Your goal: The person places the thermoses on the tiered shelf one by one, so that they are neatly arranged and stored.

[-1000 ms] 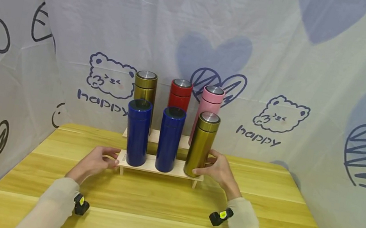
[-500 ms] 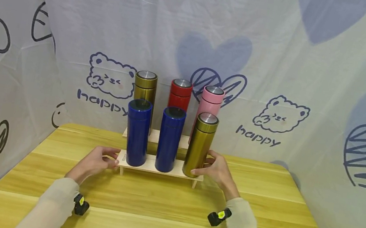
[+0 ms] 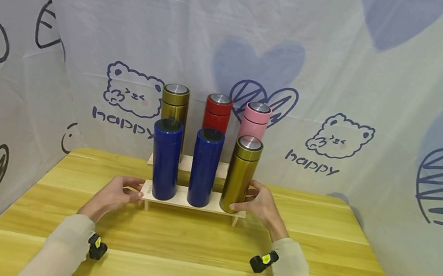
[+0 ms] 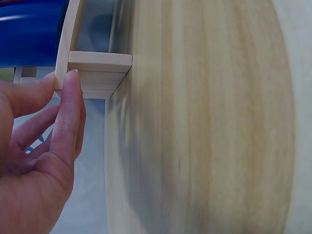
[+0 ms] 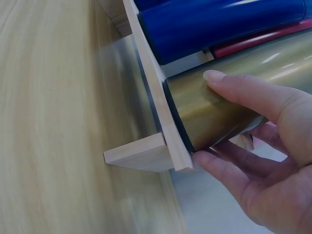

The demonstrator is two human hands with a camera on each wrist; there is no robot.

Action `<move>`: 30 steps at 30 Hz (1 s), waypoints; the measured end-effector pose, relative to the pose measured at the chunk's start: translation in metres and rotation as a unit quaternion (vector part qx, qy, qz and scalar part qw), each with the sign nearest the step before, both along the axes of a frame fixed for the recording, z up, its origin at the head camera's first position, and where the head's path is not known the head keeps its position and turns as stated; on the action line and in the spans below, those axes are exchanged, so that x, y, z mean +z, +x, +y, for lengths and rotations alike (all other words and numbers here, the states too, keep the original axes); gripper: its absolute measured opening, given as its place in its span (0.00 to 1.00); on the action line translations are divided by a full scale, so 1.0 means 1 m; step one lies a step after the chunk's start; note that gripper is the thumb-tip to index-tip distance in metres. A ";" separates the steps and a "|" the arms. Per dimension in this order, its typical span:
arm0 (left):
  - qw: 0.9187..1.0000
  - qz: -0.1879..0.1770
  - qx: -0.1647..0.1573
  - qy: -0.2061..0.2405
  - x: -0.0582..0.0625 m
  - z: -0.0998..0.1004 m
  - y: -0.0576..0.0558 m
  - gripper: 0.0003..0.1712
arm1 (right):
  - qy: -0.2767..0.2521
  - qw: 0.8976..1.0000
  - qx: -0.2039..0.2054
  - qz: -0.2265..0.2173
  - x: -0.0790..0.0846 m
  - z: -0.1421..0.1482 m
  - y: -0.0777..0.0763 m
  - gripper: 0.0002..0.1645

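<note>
A light wooden two-tier rack (image 3: 181, 195) bears two rows of vacuum flasks. At its left end my left hand (image 3: 111, 195) pinches the front board, the thumb on its upper face and a finger under it in the left wrist view. My right hand (image 3: 261, 207) holds the front gold flask (image 3: 239, 179) low down, thumb in front and fingers behind. That flask stands on the front tier's right end; in the right wrist view its dark base (image 5: 178, 117) meets the board. Left of it stand a blue flask (image 3: 204, 169) and another blue flask (image 3: 164, 163).
Behind, on the upper tier, stand a gold flask (image 3: 174, 108), a red flask (image 3: 217, 114) and a pink flask (image 3: 255, 120), partly hidden by the front row. The wooden table (image 3: 188, 247) runs back to a printed cloth (image 3: 326, 68).
The front gold flask has shifted slightly left on the board, with my right hand moving along with it. My left hand keeps its place at the rack's end.
</note>
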State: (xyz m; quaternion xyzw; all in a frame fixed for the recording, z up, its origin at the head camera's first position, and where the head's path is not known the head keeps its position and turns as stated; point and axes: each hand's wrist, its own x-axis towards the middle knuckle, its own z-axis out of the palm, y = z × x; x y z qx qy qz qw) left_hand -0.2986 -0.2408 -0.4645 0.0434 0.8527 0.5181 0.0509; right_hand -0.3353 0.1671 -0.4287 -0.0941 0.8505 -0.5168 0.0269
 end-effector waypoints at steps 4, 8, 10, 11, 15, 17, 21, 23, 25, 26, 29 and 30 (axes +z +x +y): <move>1.000 0.002 -0.001 -0.001 0.001 -0.001 0.001 0.31 | 0.005 1.000 0.012 0.000 0.000 -0.001 0.000 0.52; 1.000 0.014 -0.007 0.012 0.001 -0.002 0.002 0.31 | -0.004 1.000 0.021 0.003 0.000 -0.001 -0.001 0.52; 1.000 0.018 -0.013 0.020 0.001 -0.003 0.001 0.31 | -0.007 1.000 0.024 0.004 -0.001 -0.001 -0.001 0.52; 0.999 0.018 -0.013 0.022 0.001 -0.003 0.001 0.31 | -0.007 1.000 0.026 0.005 -0.001 -0.001 0.000 0.51; 1.000 0.013 -0.014 0.020 0.000 -0.003 -0.001 0.31 | -0.005 1.000 0.024 0.009 -0.004 0.000 0.002 0.52; 1.000 0.008 -0.012 0.019 0.000 -0.003 -0.001 0.32 | 0.000 1.000 0.021 0.017 -0.005 0.000 0.003 0.52; 1.000 0.005 -0.009 0.003 0.001 -0.002 0.001 0.32 | 0.005 1.000 0.021 0.021 -0.007 0.004 0.005 0.49; 1.000 0.010 -0.009 -0.011 0.001 -0.003 0.003 0.32 | 0.007 1.000 0.020 0.016 -0.005 0.008 0.006 0.46; 0.999 0.019 -0.016 -0.027 0.001 -0.007 0.005 0.32 | 0.006 1.000 0.020 0.011 -0.003 0.017 0.007 0.43; 0.999 0.023 -0.019 -0.033 0.001 -0.009 0.007 0.32 | 0.009 1.000 0.017 0.010 -0.001 0.022 0.007 0.40; 0.997 0.034 -0.030 -0.056 0.001 -0.017 0.009 0.31 | 0.014 1.000 -0.002 0.012 0.001 0.039 0.006 0.35; 0.997 0.037 -0.033 -0.063 0.002 -0.019 0.009 0.31 | 0.023 1.000 -0.008 0.018 0.002 0.045 0.005 0.33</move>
